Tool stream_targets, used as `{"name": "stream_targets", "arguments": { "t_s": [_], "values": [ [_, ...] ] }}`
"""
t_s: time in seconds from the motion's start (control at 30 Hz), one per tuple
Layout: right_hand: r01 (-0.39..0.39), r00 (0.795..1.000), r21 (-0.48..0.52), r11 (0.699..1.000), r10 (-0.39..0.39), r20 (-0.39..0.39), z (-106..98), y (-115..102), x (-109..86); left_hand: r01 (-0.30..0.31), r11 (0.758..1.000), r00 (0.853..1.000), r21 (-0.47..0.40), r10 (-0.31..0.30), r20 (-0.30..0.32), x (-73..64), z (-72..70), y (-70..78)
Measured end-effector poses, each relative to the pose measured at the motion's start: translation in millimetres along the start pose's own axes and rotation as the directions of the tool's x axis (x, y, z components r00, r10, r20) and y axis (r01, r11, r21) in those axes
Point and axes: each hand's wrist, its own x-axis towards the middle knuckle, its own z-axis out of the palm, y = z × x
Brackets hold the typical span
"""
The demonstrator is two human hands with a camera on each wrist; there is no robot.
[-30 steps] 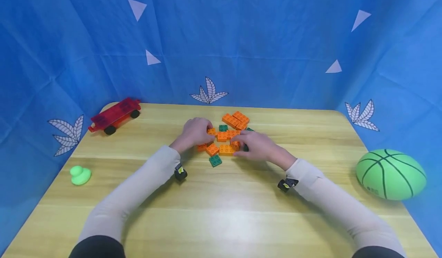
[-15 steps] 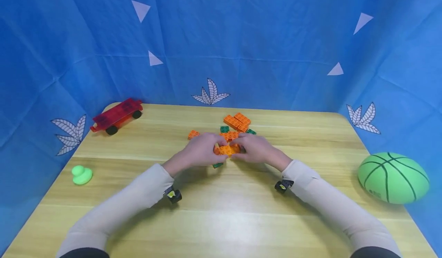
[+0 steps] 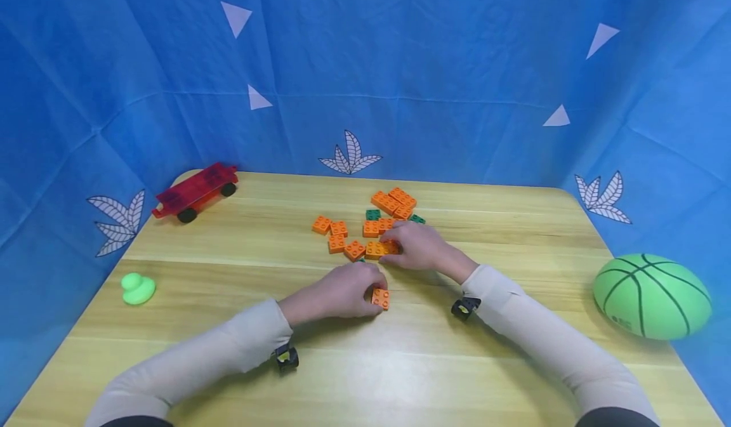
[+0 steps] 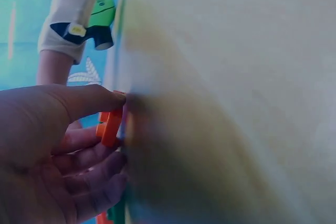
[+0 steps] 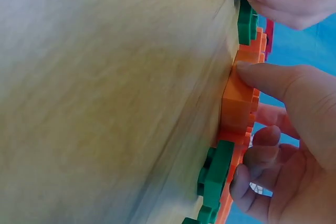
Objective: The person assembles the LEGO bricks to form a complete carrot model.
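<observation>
In the head view my left hand [image 3: 342, 292] pinches a small square orange toy building brick [image 3: 381, 299] close to the table, in front of the other bricks. The left wrist view shows the thumb on one side of this brick [image 4: 110, 127] and fingers on the other. My right hand [image 3: 419, 246] grips a longer orange brick [image 5: 236, 103], thumb against its side; its right end is hidden in the head view. Left of it several orange bricks [image 3: 337, 243] lie in a loose curve. Green bricks [image 5: 245, 22] lie around these, one mostly hidden behind my left hand.
Behind the hands sits a cluster of orange bricks [image 3: 394, 202] with a green brick [image 3: 373, 214] beside it. A red toy car [image 3: 197, 191] and a green duck [image 3: 138, 289] stand on the left. On the right edge rests a green ball [image 3: 652, 296]. Blue cloth [image 3: 400, 84] surrounds the table.
My left hand went from the left side of the bricks to beside the right hand, then forward toward me, bringing a small orange brick away. The right hand stayed nearly in place.
</observation>
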Motion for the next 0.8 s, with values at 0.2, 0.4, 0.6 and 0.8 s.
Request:
{"name": "stream_targets", "arguments": {
  "t_s": [0.2,0.4,0.6,0.8],
  "values": [
    [0.017,0.999,0.029,0.999,-0.015,-0.036,-1,1,0.3,0.007,1.000,1.000,-0.001,-0.007,-0.006,2.5,4.7,-1.8],
    [0.009,0.992,0.090,0.996,0.002,-0.122,-11,3,-4.6,0.039,0.999,0.999,-0.026,-0.039,0.005,7.6,5.1,-4.6],
    [0.002,0.989,0.103,0.995,0.013,-0.146,-26,4,-10.6,0.046,0.998,0.999,-0.034,-0.046,-0.015,5.8,4.9,-8.0],
    [0.027,0.994,0.130,0.991,-0.013,-0.110,-40,1,-19.2,0.015,0.991,0.996,-0.130,-0.027,-0.090,0.9,-3.2,-15.4]
  ]
}}
